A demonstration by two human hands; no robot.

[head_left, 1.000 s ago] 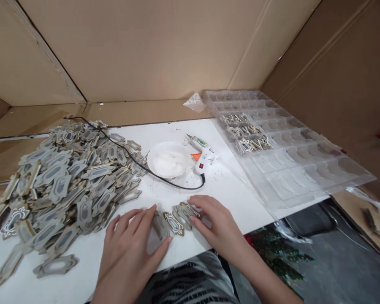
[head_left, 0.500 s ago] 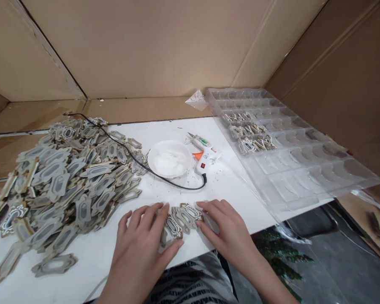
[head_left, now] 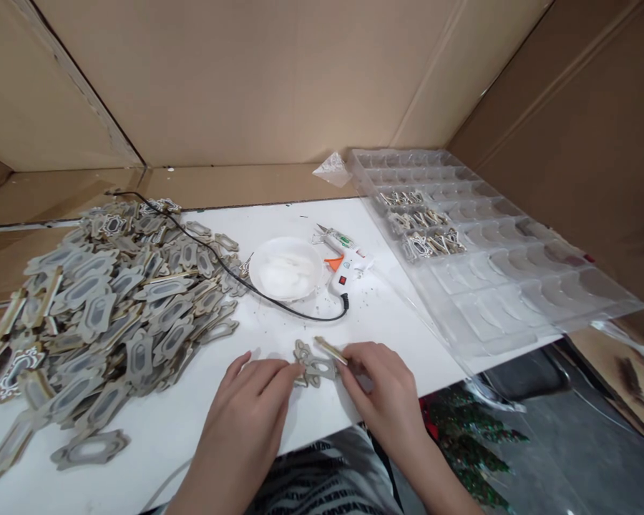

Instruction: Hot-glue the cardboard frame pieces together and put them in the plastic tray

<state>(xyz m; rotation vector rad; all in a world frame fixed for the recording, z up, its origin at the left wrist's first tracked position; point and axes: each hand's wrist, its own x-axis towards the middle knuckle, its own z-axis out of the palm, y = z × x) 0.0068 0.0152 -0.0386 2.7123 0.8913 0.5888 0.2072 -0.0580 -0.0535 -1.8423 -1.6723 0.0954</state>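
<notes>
My right hand (head_left: 382, 379) pinches a small ornate frame piece (head_left: 330, 349) between thumb and fingertips, tilted up on its edge. Just left of it, a few more grey frame pieces (head_left: 319, 367) with oval centres lie on the white table. My left hand (head_left: 260, 397) is curled over the left end of this little group. Its thumb and index fingertips close on one frame piece (head_left: 301, 352), though the grip is partly hidden by the fingers.
A large pile of frame pieces (head_left: 139, 307) covers the table's left. Behind my hands are a white bowl (head_left: 287, 268), a glue gun (head_left: 343, 275) and its black cable (head_left: 279, 304). At right lies a clear compartment tray (head_left: 494, 315), some compartments holding pieces. Cardboard walls (head_left: 247, 86) surround the table.
My hands went from spread around the pieces to pinching. The right hand has tipped one piece on edge; the pieces with white-and-gold faces up now show grey sides.
</notes>
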